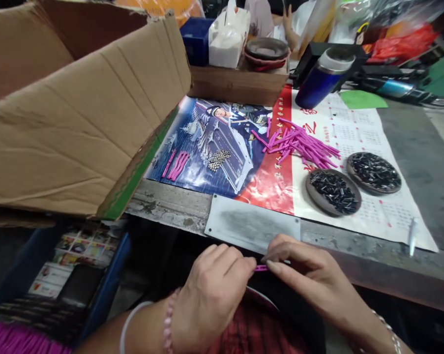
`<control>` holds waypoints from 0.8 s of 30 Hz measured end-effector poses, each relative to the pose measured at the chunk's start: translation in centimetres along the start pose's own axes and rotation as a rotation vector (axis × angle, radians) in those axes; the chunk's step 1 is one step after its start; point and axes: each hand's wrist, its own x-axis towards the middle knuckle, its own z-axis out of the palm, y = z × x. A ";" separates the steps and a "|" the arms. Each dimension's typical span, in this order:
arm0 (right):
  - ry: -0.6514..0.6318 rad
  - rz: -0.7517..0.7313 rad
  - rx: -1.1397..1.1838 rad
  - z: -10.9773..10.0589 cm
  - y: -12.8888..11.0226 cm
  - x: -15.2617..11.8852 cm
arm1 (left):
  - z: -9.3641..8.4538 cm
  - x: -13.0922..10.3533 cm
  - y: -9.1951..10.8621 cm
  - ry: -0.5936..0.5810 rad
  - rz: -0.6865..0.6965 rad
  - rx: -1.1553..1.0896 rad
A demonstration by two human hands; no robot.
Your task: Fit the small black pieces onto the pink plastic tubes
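Just off the table's near edge, my left hand (218, 285) is closed around a narrow pink plastic strip (260, 268). Only a short slotted piece of it shows between my hands. At its right end, my right hand (310, 275) pinches with thumb and forefinger; any small part between those fingertips is hidden. A grey metal plate (251, 223) lies on the table edge just beyond my hands. Farther off are a loose pile of similar pink strips (303, 142) and two round dishes, a nearer one (333, 191) and a farther one (374, 172), full of small dark metal pins.
A large cardboard box (89, 113) fills the left. On the calendar poster (269, 187) lie several pink strips (178, 165), a heap of small metallic pieces (219, 160) and a pen (412, 236). A blue tumbler (319, 81) stands behind. Below left is a blue bin (109, 285).
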 end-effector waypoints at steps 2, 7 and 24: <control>-0.008 -0.007 0.005 0.1 0.0 -0.1 | -0.3 0.1 0.1 0.025 0.031 0.064; 0.017 -0.107 -0.093 0.6 0.0 -0.3 | -0.5 0.5 0.4 0.059 0.078 0.160; -0.038 -0.168 -0.368 0.8 0.9 -1.3 | -0.7 0.9 -0.4 0.062 0.102 0.180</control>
